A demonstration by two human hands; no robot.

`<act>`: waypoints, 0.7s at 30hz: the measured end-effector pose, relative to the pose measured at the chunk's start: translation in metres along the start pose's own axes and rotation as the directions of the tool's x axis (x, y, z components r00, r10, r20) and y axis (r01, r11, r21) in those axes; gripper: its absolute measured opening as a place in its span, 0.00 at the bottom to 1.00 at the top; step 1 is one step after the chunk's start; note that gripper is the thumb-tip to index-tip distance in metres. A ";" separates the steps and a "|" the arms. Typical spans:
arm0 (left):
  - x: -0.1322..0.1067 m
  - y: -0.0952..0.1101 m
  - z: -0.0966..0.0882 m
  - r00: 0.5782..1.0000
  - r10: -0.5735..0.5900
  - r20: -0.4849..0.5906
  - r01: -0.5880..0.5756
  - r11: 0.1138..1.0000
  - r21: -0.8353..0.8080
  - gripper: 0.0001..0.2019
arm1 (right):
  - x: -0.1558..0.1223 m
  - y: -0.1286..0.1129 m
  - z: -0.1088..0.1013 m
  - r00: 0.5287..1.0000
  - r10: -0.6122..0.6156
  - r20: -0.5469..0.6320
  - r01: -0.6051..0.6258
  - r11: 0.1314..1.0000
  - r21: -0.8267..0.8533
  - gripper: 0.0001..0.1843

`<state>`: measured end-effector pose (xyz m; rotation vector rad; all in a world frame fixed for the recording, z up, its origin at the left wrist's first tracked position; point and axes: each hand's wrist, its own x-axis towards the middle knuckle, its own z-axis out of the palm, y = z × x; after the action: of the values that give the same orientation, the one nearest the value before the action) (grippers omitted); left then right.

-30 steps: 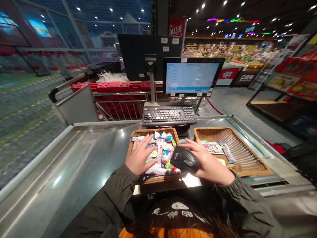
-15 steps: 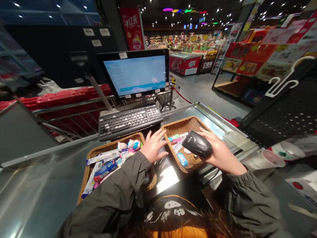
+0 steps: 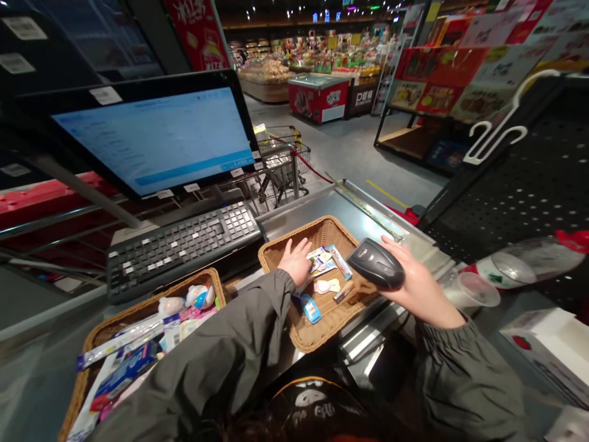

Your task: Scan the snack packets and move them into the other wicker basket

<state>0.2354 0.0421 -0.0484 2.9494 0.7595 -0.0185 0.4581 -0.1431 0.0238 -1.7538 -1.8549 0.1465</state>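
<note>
In my right hand [image 3: 422, 288] is a black barcode scanner [image 3: 376, 264], its head tilted left over the right wicker basket [image 3: 306, 337]. My left hand [image 3: 297, 264] reaches into that basket, fingers apart beside several small packets [image 3: 321, 261]; its lower fingers are partly hidden. Also in the basket lie a blue packaged item [image 3: 310, 308], a pale cut-out shape [image 3: 326, 286], a light blue and pink pack [image 3: 340, 263] and a small dark stick [image 3: 343, 293]. A left wicker basket [image 3: 99, 331] holds toothbrush-like packs, a blue box [image 3: 126, 368] and two small figurines [image 3: 201, 297], partly covered by my left sleeve.
A black keyboard [image 3: 184, 245] and a lit monitor [image 3: 161, 141] stand behind the baskets on the metal counter [image 3: 304, 212]. To the right are a clear cup [image 3: 472, 291], a plastic bottle [image 3: 519, 264] and a white carton [image 3: 550, 350]. A shopping cart [image 3: 278, 159] stands beyond.
My left hand has moved from between the baskets into the right basket, and small packs there have shifted. The view has turned right and come closer. The scanner stays in my right hand.
</note>
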 end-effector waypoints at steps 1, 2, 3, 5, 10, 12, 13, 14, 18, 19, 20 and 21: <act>0.009 -0.001 0.009 1.000 -0.005 0.016 0.005 1.000 0.012 0.10 | 0.001 0.004 0.000 1.000 0.004 0.013 -0.004 1.000 0.001 0.31; 0.017 -0.002 0.018 0.999 -0.006 0.033 0.005 1.000 0.025 0.10 | 0.002 0.007 0.001 1.000 0.007 0.028 -0.007 1.000 0.005 0.32; 0.025 -0.003 0.027 0.999 -0.004 0.051 0.002 0.999 0.036 0.10 | 0.004 0.010 0.002 0.999 0.010 0.042 -0.010 1.000 0.011 0.32; 0.038 -0.004 0.044 0.997 0.004 0.078 -0.007 0.999 0.046 0.11 | 0.007 0.014 0.003 0.998 0.021 0.057 -0.023 0.999 0.029 0.31; 0.063 0.005 0.074 0.994 -0.001 0.106 -0.004 0.999 0.045 0.14 | 0.013 0.025 0.007 0.997 0.030 0.075 -0.035 0.997 0.064 0.30; 0.070 0.010 0.082 0.992 -0.009 0.123 0.002 0.998 0.055 0.15 | 0.014 0.030 0.008 0.997 0.035 0.072 -0.040 0.997 0.072 0.32; 0.072 0.011 0.084 0.991 -0.014 0.133 0.006 0.998 0.059 0.16 | 0.015 0.033 0.009 0.997 0.039 0.073 -0.044 0.996 0.076 0.32; 0.074 0.012 0.086 0.990 -0.022 0.142 0.013 0.998 0.063 0.16 | 0.015 0.035 0.009 0.996 0.042 0.077 -0.048 0.996 0.080 0.33; 0.077 0.009 0.085 0.985 -0.070 0.157 0.062 0.997 0.055 0.16 | 0.013 0.039 0.008 0.993 0.054 0.101 -0.062 0.995 0.084 0.31; 0.077 0.007 0.084 0.984 -0.085 0.158 0.078 0.996 0.050 0.16 | 0.013 0.039 0.008 0.993 0.057 0.099 -0.066 0.994 0.085 0.30; 0.076 0.006 0.082 0.983 -0.100 0.157 0.094 0.995 0.043 0.16 | 0.013 0.039 0.008 0.994 0.059 0.096 -0.068 0.994 0.085 0.30; 0.075 0.004 0.081 0.981 -0.112 0.157 0.107 0.994 0.034 0.16 | 0.012 0.039 0.008 0.994 0.061 0.093 -0.069 0.994 0.083 0.30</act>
<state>0.3041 0.0668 -0.1311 2.8816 0.9024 -0.2698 0.4893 -0.1240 0.0037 -1.7751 -1.8264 0.3320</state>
